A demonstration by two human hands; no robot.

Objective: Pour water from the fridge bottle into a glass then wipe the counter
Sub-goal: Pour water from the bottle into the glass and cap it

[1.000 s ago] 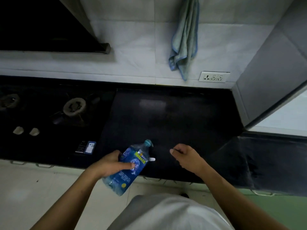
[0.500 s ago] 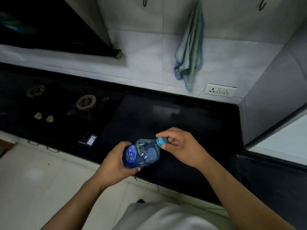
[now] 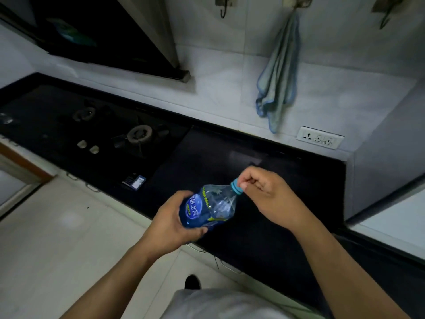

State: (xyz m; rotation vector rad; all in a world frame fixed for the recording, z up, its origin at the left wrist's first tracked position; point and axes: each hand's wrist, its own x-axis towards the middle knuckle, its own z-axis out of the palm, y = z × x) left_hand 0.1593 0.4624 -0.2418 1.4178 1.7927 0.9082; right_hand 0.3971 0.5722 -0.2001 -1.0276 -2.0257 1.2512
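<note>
My right hand [image 3: 271, 199] has moved onto the blue cap [image 3: 236, 188] and pinches it, while my left hand [image 3: 174, 224] grips the water bottle [image 3: 211, 208] tilted above the bench [image 3: 264, 162] edge, bracing it, I judge, for unscrewing before pouring.

A clear plastic water bottle [image 3: 213, 203] with a blue label and a light-blue cap [image 3: 236, 188] is held tilted above the front edge of the glossy black counter [image 3: 253, 157], with the cap pointing up and to the right. The left hand [image 3: 174, 222] grips its body and the right hand [image 3: 271, 196] pinches the cap. A grey-blue cloth [image 3: 278, 81] with blue edging hangs from a hook [image 3: 296, 3] on the tiled wall [image 3: 345, 88] behind the counter.
</note>
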